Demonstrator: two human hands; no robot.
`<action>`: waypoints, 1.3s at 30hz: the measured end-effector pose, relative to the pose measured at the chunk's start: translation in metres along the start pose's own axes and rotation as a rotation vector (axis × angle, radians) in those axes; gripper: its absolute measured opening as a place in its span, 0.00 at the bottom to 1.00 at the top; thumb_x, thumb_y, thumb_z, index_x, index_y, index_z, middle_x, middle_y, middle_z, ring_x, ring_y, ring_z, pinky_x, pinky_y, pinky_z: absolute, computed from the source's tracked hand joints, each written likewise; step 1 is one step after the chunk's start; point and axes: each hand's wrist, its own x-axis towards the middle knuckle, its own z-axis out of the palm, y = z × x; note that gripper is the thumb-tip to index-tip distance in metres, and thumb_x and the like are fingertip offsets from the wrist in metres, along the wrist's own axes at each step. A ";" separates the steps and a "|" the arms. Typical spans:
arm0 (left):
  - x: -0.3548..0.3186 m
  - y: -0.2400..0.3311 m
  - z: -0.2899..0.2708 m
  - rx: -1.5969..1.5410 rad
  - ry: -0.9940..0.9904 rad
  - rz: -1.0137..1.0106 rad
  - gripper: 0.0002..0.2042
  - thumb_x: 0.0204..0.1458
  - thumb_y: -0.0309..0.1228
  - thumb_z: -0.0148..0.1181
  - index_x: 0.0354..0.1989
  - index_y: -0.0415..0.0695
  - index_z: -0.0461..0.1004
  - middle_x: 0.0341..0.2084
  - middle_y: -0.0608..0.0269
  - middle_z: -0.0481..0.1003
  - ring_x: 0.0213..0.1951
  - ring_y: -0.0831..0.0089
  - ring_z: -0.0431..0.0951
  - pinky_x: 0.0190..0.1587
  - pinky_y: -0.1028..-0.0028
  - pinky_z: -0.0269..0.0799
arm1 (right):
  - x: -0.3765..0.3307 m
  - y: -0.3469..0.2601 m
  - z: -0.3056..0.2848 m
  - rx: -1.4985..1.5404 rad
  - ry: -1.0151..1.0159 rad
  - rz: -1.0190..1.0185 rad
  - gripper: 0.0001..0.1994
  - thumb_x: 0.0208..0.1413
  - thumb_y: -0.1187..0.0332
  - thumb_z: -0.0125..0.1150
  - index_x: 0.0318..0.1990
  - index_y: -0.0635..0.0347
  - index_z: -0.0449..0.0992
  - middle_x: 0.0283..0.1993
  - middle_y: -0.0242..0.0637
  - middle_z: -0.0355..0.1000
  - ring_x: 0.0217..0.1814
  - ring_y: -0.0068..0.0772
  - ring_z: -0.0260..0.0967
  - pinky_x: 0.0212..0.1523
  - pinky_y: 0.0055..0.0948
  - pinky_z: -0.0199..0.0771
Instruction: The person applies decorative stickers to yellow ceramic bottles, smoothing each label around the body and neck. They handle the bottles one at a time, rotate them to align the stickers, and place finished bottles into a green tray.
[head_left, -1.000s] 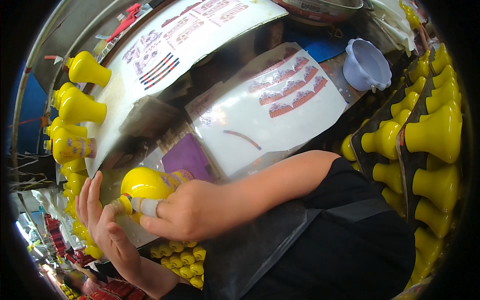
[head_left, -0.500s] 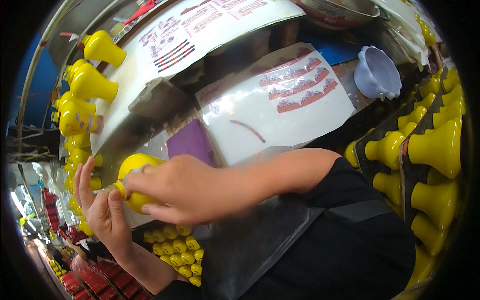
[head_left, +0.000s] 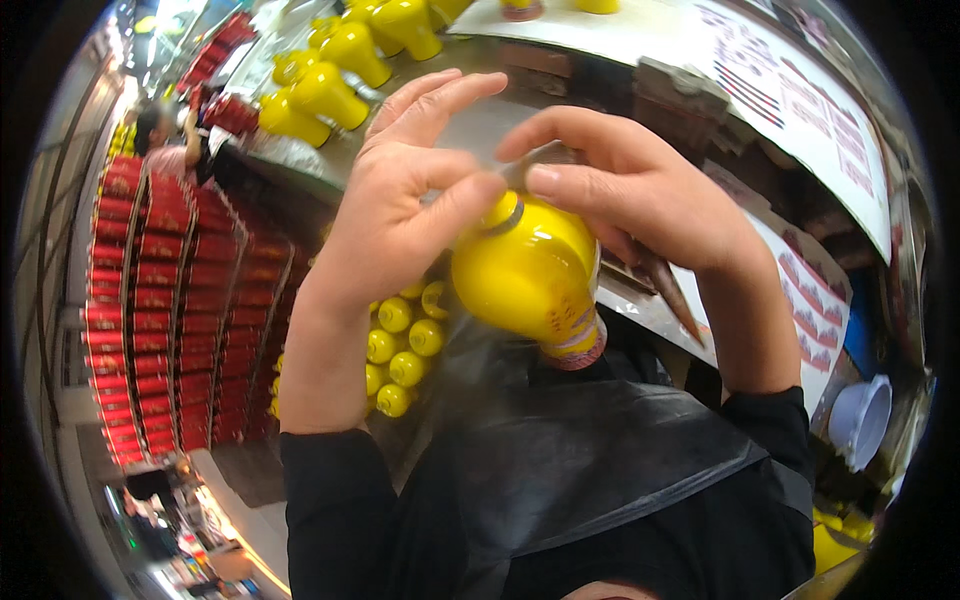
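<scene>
A glossy yellow bottle (head_left: 520,270) is tilted in front of my chest, its narrow neck pointing away from me. Its patterned, reddish-rimmed end faces my apron. A dark band (head_left: 507,217) circles the neck. My left hand (head_left: 415,175) pinches at the neck with thumb and a blurred index finger; its other fingers stretch outward. My right hand (head_left: 635,195) is on the far right side of the bottle, thumb by the neck and index finger arched over. A brown pointed tool (head_left: 672,298) sticks out from its curled lower fingers, which are partly hidden.
Several yellow bottles (head_left: 350,55) stand on the bench beyond; more (head_left: 405,350) sit low at left. Stacked red boxes (head_left: 160,310) fill the left, with a person (head_left: 165,150) behind. At right lie printed decal sheets (head_left: 800,110) and a pale-blue basin (head_left: 860,420).
The view has swung left. The bottle is now nearer my chest, its patterned end turned toward me. My right hand has moved from across the bottle to its right side.
</scene>
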 end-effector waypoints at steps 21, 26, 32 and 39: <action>-0.184 -0.094 -0.014 -0.134 0.359 -0.563 0.12 0.55 0.32 0.63 0.24 0.38 0.82 0.57 0.52 0.77 0.62 0.57 0.70 0.65 0.62 0.60 | 0.084 0.020 0.199 -0.904 -0.324 -0.422 0.17 0.55 0.68 0.68 0.50 0.60 0.72 0.33 0.45 0.76 0.22 0.47 0.74 0.24 0.40 0.75; -0.261 -0.120 -0.020 -0.327 0.533 -0.931 0.12 0.60 0.31 0.62 0.28 0.36 0.82 0.56 0.53 0.77 0.59 0.62 0.72 0.64 0.65 0.62 | 0.107 0.019 0.196 -0.167 -0.320 0.139 0.09 0.59 0.74 0.67 0.46 0.64 0.78 0.32 0.31 0.78 0.20 0.13 0.64 0.22 0.18 0.62; -0.339 -0.153 -0.025 -0.397 0.744 -1.199 0.12 0.61 0.31 0.62 0.40 0.31 0.82 0.53 0.51 0.78 0.54 0.65 0.77 0.60 0.69 0.67 | 0.124 0.050 0.201 0.008 -0.338 0.403 0.10 0.65 0.64 0.65 0.44 0.62 0.81 0.32 0.24 0.77 0.26 0.09 0.66 0.25 0.14 0.64; -0.408 -0.171 -0.018 -0.179 0.842 -1.320 0.16 0.57 0.38 0.63 0.38 0.35 0.84 0.46 0.52 0.83 0.48 0.63 0.82 0.53 0.70 0.74 | 0.120 0.073 0.208 0.121 -0.375 0.566 0.13 0.67 0.59 0.62 0.44 0.60 0.80 0.26 0.23 0.71 0.16 0.10 0.54 0.16 0.16 0.50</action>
